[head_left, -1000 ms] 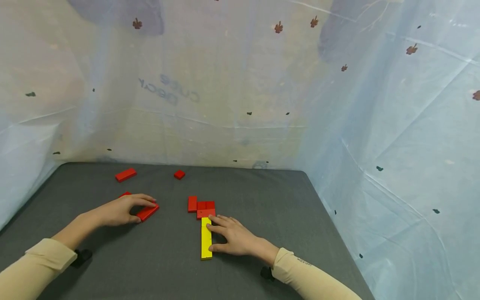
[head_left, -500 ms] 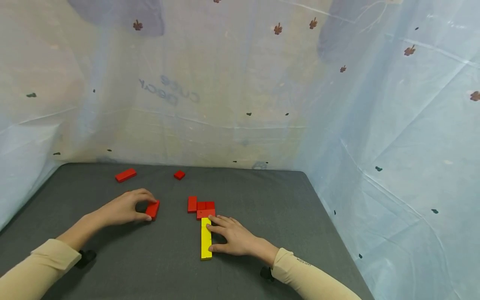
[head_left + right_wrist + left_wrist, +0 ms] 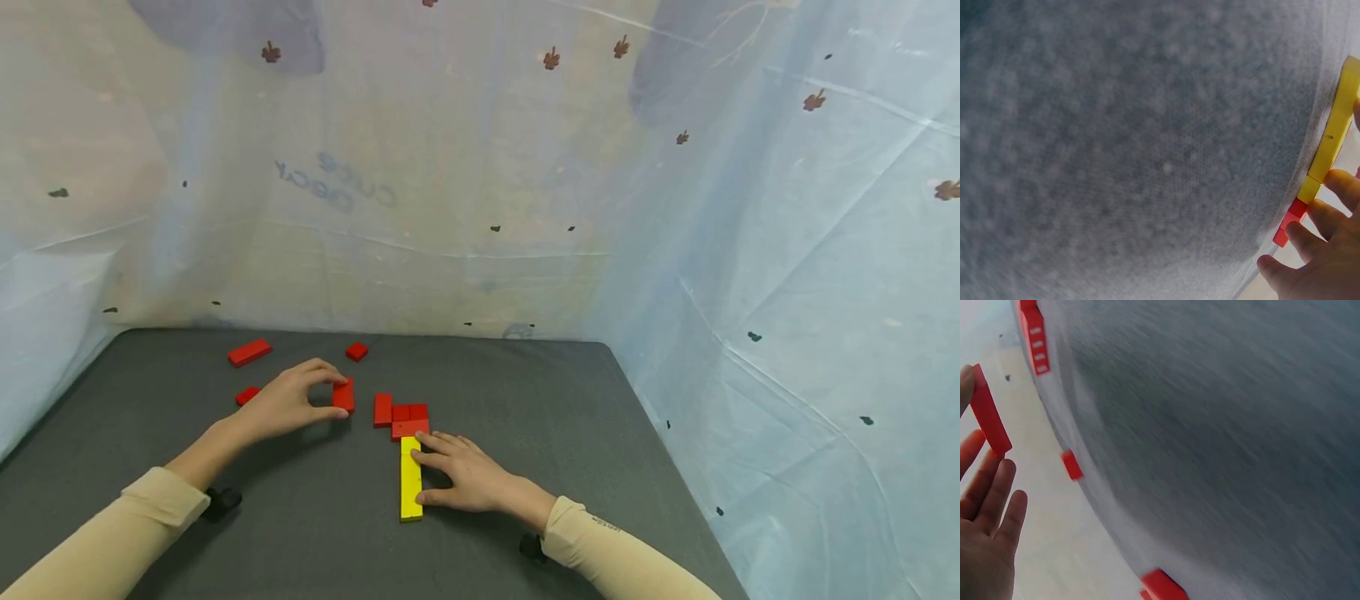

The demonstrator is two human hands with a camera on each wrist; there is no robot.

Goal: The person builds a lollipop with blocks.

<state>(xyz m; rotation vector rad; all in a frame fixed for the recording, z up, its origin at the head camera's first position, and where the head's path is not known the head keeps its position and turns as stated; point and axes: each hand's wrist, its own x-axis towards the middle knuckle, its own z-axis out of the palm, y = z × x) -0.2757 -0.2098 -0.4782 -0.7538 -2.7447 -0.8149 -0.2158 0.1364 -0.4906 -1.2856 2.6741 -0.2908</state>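
Observation:
My left hand (image 3: 288, 402) pinches a red rectangular block (image 3: 343, 396) between thumb and fingers. In the left wrist view that block (image 3: 991, 412) is held by its two ends. To its right lies a group of red blocks (image 3: 410, 427), with an upright-lying red block (image 3: 383, 410) along its left side. A long yellow block (image 3: 410, 487) with a short yellow piece (image 3: 407, 444) at its far end runs from the group toward me. My right hand (image 3: 472, 477) rests with spread, relaxed fingers along the yellow pieces' right side; the fingertips touch them.
Other red blocks lie apart on the grey table (image 3: 525, 400): a long one (image 3: 250, 352) at the back left, a small one (image 3: 357, 352) at the back, and one (image 3: 247, 395) partly behind my left hand. A pale plastic sheet (image 3: 420, 192) hangs behind the table.
My left hand has carried the red block rightward and away from me, toward the red group, turning it more upright in view. The right hand has stayed in place at the yellow pieces.

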